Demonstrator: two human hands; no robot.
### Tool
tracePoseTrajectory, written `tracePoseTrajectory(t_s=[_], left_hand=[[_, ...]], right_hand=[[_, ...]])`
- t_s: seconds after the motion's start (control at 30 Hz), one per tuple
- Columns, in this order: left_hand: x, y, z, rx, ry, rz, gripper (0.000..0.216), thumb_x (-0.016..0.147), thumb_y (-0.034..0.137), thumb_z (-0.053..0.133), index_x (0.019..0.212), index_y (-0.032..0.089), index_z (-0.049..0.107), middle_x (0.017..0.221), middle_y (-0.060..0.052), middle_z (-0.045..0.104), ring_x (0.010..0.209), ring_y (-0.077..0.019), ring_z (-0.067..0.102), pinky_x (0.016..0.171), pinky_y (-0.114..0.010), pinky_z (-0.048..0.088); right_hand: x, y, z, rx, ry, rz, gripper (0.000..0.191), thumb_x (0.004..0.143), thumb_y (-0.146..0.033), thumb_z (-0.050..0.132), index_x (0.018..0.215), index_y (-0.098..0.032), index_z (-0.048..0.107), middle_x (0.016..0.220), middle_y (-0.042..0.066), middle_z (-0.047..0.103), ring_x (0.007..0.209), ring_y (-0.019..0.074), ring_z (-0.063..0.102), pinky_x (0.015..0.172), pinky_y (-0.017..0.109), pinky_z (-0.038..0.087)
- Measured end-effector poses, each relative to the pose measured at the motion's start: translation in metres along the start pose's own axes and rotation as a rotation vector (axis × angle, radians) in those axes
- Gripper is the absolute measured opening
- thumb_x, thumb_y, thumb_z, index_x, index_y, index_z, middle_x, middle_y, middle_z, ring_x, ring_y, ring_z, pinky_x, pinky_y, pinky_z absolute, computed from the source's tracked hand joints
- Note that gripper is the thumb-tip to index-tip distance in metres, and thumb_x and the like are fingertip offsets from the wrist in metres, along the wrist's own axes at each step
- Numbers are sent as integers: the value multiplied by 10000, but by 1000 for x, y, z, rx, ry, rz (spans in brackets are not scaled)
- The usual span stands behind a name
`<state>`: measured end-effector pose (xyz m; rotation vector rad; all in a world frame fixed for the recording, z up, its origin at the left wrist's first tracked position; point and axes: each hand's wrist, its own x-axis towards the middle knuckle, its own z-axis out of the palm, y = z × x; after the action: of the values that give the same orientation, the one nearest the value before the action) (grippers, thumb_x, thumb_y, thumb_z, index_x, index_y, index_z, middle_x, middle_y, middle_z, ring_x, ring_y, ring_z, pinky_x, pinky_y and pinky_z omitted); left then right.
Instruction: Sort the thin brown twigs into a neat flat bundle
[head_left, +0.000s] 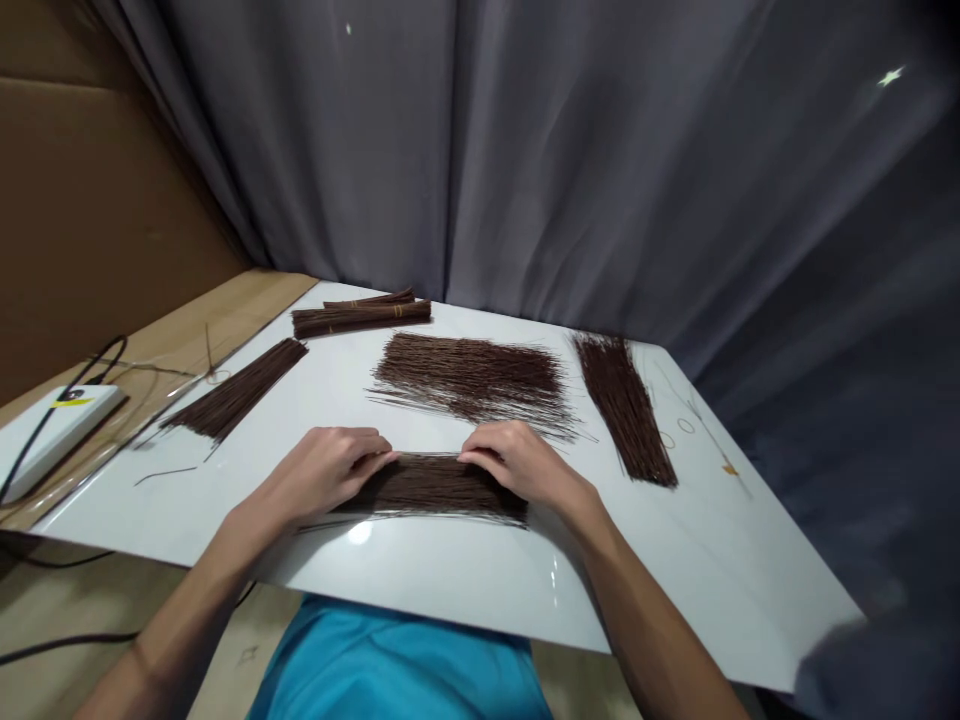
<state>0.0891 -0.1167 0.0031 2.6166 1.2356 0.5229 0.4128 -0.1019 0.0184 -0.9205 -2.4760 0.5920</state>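
Note:
A flat layer of thin dark brown sticks (442, 488) lies crosswise near the table's front edge. Along its left part, my left hand (337, 465) rests with thumb and fingers pinched at the layer's far edge. My right hand (517, 460) pinches the same far edge toward the right end, its fingers bent. Between the two hands the sticks run mostly parallel, with a few loose ones along the near side. Both palms hide the ends of the layer in part. Just beyond the hands is a wider spread pile of similar sticks (472, 375), its near side ragged.
Tied stick bundles (360, 318) lie at the back left, and a loose fanned bunch (236, 395) is in front of them. Another bunch (626, 410) lies at the right near some rubber bands (685, 426). A white power strip (60, 435) with a black cable sits far left. Grey curtain (525, 150) hangs behind.

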Motion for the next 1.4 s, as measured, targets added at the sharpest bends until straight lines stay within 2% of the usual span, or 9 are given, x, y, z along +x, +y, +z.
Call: tracePoseTrajectory(t_s=[0.13,0.3,0.4,0.53,0.7,0.8,0.93,1.1,1.4], left_hand=[[-25,-20,-19,64,0,-124,269,1036,468,633,982,264,800,906,-2,762,691,-154,676,650,-279,447],[-54,-38,-31,55,92,-196,309,1049,455,583,1157,245,783,1254,-73,739,1066,-248,698,885,-332,529],[-56,-30,-22,27,93,-179,405,1049,500,589,1349,264,724,1383,-103,678,1238,-302,640,1062,-420,509],[-45,-2,1,12,47,-149,617,1066,554,573,1631,327,477,1563,-111,563,1413,-322,532,1166,-479,446],[-39,14,17,16,9,-116,896,969,706,642,1717,343,307,1594,-109,542,1416,-345,515,1158,-478,429],[-40,14,19,70,24,-132,1006,922,753,661,1733,322,251,1479,-120,628,1331,-356,565,1135,-500,413],[-38,10,20,124,46,-107,905,944,734,645,1684,301,353,1387,-114,682,1255,-352,607,1123,-512,396],[-26,7,24,155,48,-45,474,1041,597,595,1378,267,641,1302,-102,699,1187,-327,635,1073,-498,429],[12,-4,35,131,36,-42,428,1063,496,607,1395,229,643,1252,-129,678,1145,-318,634,1023,-490,482]], right_hand=[[3,-7,12,-92,-51,-16,197,1103,-282,618,995,-201,761,986,64,783,915,205,725,803,293,492],[6,-11,20,-223,-106,-11,205,1112,-313,606,1041,-202,763,1020,73,751,897,199,696,719,295,441],[9,-14,19,-236,-133,2,254,1139,-335,543,1092,-214,762,1058,68,735,922,196,684,745,296,455],[12,-22,19,-213,-92,16,297,1126,-438,551,1256,-227,715,1192,87,718,1112,250,652,937,358,500],[13,-38,40,-185,-85,-15,850,924,-711,733,1596,-273,451,1522,119,576,1350,334,535,1120,467,461],[15,-44,57,-311,-98,-36,757,1000,-687,635,1586,-244,453,1465,147,596,1257,339,571,1072,490,480],[18,-43,73,-497,-99,-54,569,1057,-578,602,1485,-209,531,1307,148,642,1109,318,598,948,457,511],[23,-35,80,-603,-78,-31,489,1056,-542,620,1398,-196,574,1203,133,640,1048,313,586,875,433,510],[28,-12,63,-406,-9,164,429,1097,-554,551,1377,-230,575,1246,118,618,1093,295,574,927,414,490]])
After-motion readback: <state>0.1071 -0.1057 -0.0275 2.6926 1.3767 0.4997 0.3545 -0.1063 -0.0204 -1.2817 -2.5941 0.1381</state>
